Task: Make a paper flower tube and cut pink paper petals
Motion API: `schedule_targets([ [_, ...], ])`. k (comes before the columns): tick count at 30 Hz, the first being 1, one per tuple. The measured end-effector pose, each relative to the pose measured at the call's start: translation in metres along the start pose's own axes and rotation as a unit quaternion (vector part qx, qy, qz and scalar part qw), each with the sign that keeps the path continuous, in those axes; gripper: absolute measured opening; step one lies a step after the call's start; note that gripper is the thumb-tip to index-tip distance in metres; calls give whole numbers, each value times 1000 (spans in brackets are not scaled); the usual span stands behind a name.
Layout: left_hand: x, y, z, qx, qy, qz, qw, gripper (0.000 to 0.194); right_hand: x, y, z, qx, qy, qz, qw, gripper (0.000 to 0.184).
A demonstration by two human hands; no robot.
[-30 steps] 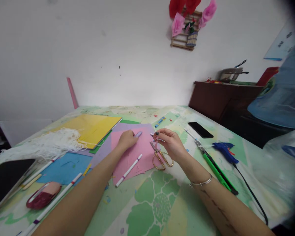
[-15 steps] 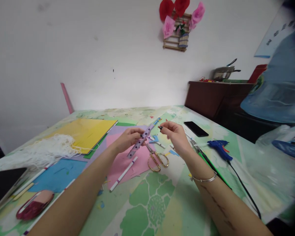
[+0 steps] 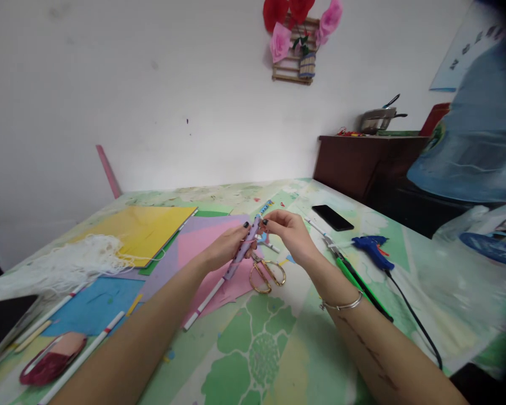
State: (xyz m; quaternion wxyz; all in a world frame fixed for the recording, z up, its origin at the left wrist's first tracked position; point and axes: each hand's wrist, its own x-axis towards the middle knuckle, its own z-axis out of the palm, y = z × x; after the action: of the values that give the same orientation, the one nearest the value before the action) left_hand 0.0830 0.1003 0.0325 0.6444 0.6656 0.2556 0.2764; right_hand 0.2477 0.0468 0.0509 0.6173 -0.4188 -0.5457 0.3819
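My left hand (image 3: 227,246) is closed around a purple strip with dark dots (image 3: 242,253), which slants upward and away from me. At its upper part, my right hand (image 3: 287,232) pinches with thumb and forefinger against the strip's edge; the exact contact is partly hidden. Just below the hands, gold-handled scissors (image 3: 262,277) lie with their blades partly covered by my left hand. A white stick with purple bands (image 3: 203,305) rests on the pink paper (image 3: 224,293) under the strip's lower end.
On the right are a phone (image 3: 333,217), a green-handled cutting tool (image 3: 354,275) and a blue glue gun (image 3: 375,252) with its cord. Leftward lie a yellow sheet (image 3: 160,225), tangled white yarn (image 3: 96,253), blue paper (image 3: 96,304) and a dark red object (image 3: 53,358).
My right hand has moved left to meet the dotted strip, which is now turned more steeply. The view has shifted slightly to the right.
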Motion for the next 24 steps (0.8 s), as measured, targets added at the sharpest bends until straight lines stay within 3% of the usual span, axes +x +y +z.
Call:
schedule_targets([
  [4, -2, 3, 1, 86, 35, 36, 995, 30, 2, 1, -2, -5, 20, -10, 1000, 9],
  [8, -2, 9, -4, 124, 36, 44, 991, 34, 5, 3, -9, -76, 60, -34, 995, 9],
  [18, -4, 15, -16, 192, 37, 77, 978, 30, -1, 1, -10, -269, 36, -149, 951, 22],
  [24, -5, 16, -14, 191, 21, 82, 978, 30, -3, -2, -9, -307, 42, -169, 935, 22],
])
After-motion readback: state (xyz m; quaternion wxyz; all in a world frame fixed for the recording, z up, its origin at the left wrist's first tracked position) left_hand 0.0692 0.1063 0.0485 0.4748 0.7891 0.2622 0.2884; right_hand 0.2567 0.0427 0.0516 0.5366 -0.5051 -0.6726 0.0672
